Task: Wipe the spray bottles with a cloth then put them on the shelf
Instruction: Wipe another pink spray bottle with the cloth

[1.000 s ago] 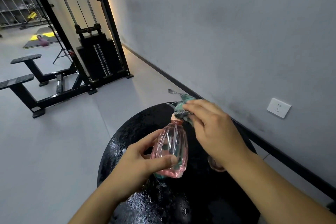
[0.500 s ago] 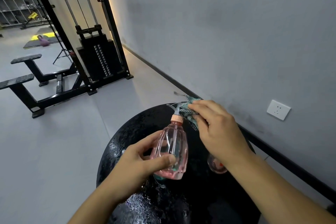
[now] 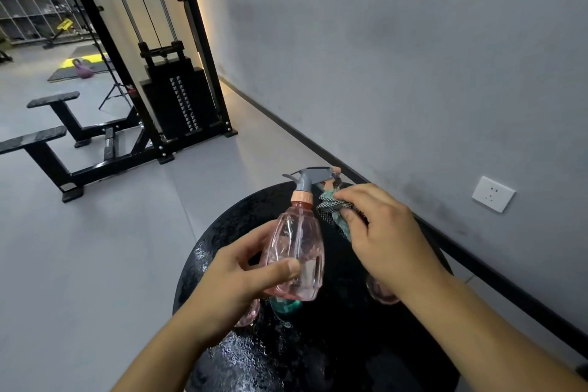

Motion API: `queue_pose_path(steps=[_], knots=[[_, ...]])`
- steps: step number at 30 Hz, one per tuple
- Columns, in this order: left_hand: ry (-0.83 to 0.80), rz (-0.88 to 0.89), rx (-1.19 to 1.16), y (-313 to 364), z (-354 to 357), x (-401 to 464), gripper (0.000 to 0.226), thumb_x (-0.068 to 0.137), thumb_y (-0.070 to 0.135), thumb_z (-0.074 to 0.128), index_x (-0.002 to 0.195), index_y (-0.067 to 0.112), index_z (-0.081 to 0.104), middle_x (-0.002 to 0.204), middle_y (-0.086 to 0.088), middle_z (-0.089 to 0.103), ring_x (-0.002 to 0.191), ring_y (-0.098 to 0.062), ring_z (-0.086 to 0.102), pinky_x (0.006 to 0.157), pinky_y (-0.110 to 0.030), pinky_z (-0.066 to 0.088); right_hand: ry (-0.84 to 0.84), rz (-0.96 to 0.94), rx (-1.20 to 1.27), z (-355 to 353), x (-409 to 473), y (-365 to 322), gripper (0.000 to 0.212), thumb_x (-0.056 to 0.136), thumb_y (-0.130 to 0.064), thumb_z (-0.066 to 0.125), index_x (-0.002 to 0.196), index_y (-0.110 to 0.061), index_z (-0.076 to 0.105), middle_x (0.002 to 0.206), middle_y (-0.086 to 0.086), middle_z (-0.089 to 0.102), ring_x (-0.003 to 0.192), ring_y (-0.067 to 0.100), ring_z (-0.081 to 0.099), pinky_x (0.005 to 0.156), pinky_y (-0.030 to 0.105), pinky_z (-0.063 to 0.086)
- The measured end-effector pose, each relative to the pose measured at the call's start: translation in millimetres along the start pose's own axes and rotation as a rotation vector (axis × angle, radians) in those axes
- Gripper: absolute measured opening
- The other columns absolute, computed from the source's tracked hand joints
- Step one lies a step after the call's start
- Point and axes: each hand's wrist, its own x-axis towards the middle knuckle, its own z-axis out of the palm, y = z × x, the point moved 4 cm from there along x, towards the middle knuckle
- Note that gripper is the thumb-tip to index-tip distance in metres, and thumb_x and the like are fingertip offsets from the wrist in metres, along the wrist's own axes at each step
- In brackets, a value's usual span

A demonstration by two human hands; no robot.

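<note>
I have the pink spray bottle [image 3: 294,251] upright in my left hand [image 3: 235,283], thumb across the front of its body and fingers curled round the back, held just above the round black table [image 3: 222,232]. My right hand [image 3: 381,232] pinches the bunched cloth [image 3: 331,212] at about three o'clock of the bottle's neck, just below the grey spray head [image 3: 310,178]. The cloth sits beside the orange collar [image 3: 301,197]; whether it actually touches the neck I cannot quite tell from this angle.

The step in hand, as I judge it, is wiping the top of the bottle. To do it well I should keep my left grip low on the body so the neck and shoulders stay bare, press the cloth flat against the plastic instead of dabbing with a wad, and turn the bottle with my left wrist so the cloth passes all the way round. The trigger is thin, so light pressure there.

More bottles lie on the table under my hands: a teal one [image 3: 284,305] at six o'clock of the pink bottle and another pink one [image 3: 381,293] under my right wrist. The tabletop looks wet, so I shouldn't set a wiped bottle back on it.
</note>
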Motion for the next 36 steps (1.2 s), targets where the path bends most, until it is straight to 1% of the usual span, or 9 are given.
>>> queue_pose_path(steps=[4, 8, 13, 17, 21, 26, 29, 32, 36], knots=[[-0.002, -0.013, 0.022, -1.4, -1.5, -0.3, 0.064, 0.081, 0.016, 0.087, 0.139, 0.032, 0.068, 0.132, -0.007, 0.075, 0.113, -0.036, 0.076, 0.094, -0.046, 0.062, -0.014, 0.008, 0.008, 2.2, -0.9, -1.9, 0.033, 0.099, -0.009, 0.063, 0.129, -0.021, 0.07, 0.121, -0.02, 0.06, 0.114, 0.001, 0.057, 0.101, 0.011, 0.042], [-0.009, -0.002, 0.068, -2.0, 2.8, -0.3, 0.064, 0.083, 0.012, 0.088, 0.141, 0.029, 0.066, 0.133, -0.005, 0.075, 0.111, -0.032, 0.077, 0.09, -0.039, 0.063, 0.024, -0.007, -0.003, 1.6, 0.0, -2.0, 0.032, 0.099, -0.009, 0.064, 0.129, -0.02, 0.07, 0.125, -0.015, 0.063, 0.116, 0.003, 0.057, 0.102, 0.006, 0.036], [0.048, 0.006, 0.026, -0.4, -3.9, 1.4, 0.063, 0.08, 0.016, 0.089, 0.137, 0.031, 0.069, 0.131, -0.006, 0.075, 0.113, -0.033, 0.076, 0.093, -0.046, 0.063, -0.018, -0.008, -0.013, 4.8, -2.4, -1.9, 0.032, 0.098, -0.009, 0.064, 0.127, -0.021, 0.071, 0.123, -0.015, 0.064, 0.113, 0.003, 0.058, 0.1, 0.011, 0.04], [0.014, -0.002, 0.065, -2.4, 3.0, 0.4, 0.061, 0.083, 0.01, 0.089, 0.138, 0.027, 0.068, 0.131, -0.003, 0.075, 0.109, -0.03, 0.078, 0.088, -0.037, 0.064, 0.006, 0.012, 0.007, 2.3, 0.4, -1.5, 0.033, 0.1, -0.011, 0.064, 0.13, -0.023, 0.07, 0.125, -0.018, 0.063, 0.116, 0.0, 0.058, 0.103, 0.012, 0.041], [0.035, 0.009, 0.054, -3.4, 0.0, 2.2, 0.057, 0.078, 0.016, 0.088, 0.13, 0.033, 0.073, 0.131, -0.005, 0.075, 0.11, -0.033, 0.077, 0.09, -0.042, 0.063, -0.02, 0.047, -0.003, 1.7, 1.8, 1.9, 0.03, 0.099, -0.014, 0.064, 0.127, -0.026, 0.071, 0.121, -0.023, 0.062, 0.107, -0.005, 0.057, 0.091, -0.003, 0.036], [0.095, -0.005, 0.067, -7.9, -6.6, 4.3, 0.061, 0.074, 0.02, 0.092, 0.129, 0.037, 0.072, 0.128, -0.004, 0.075, 0.108, -0.034, 0.078, 0.093, -0.048, 0.062, -0.051, 0.054, 0.004, 4.7, 1.6, 3.0, 0.029, 0.099, -0.015, 0.064, 0.124, -0.027, 0.072, 0.113, -0.027, 0.059, 0.097, -0.011, 0.056, 0.084, -0.007, 0.034], [0.117, 0.002, 0.1, -7.3, -7.6, 4.9, 0.07, 0.07, 0.022, 0.098, 0.132, 0.036, 0.068, 0.127, -0.001, 0.075, 0.107, -0.03, 0.078, 0.091, -0.047, 0.063, -0.035, 0.048, 0.038, 1.7, 2.2, 2.1, 0.029, 0.099, -0.015, 0.064, 0.124, -0.028, 0.072, 0.116, -0.025, 0.062, 0.1, -0.018, 0.055, 0.087, -0.007, 0.034], [0.17, 0.019, 0.103, -8.8, -9.5, 4.2, 0.073, 0.07, 0.015, 0.098, 0.131, 0.035, 0.063, 0.122, 0.001, 0.077, 0.105, -0.025, 0.079, 0.083, -0.037, 0.065, -0.005, 0.048, 0.049, -1.9, 2.1, 2.3, 0.029, 0.098, -0.014, 0.065, 0.123, -0.027, 0.074, 0.117, -0.022, 0.065, 0.102, -0.011, 0.058, 0.089, -0.006, 0.035], [0.265, 0.06, 0.261, -12.2, -15.4, 5.7, 0.076, 0.068, 0.013, 0.098, 0.127, 0.04, 0.058, 0.112, 0.018, 0.073, 0.102, -0.012, 0.076, 0.08, -0.033, 0.065, 0.06, 0.056, 0.071, -10.2, 3.2, 2.2, 0.027, 0.097, -0.014, 0.067, 0.121, -0.025, 0.075, 0.115, -0.019, 0.068, 0.104, -0.007, 0.059, 0.09, -0.006, 0.035]])
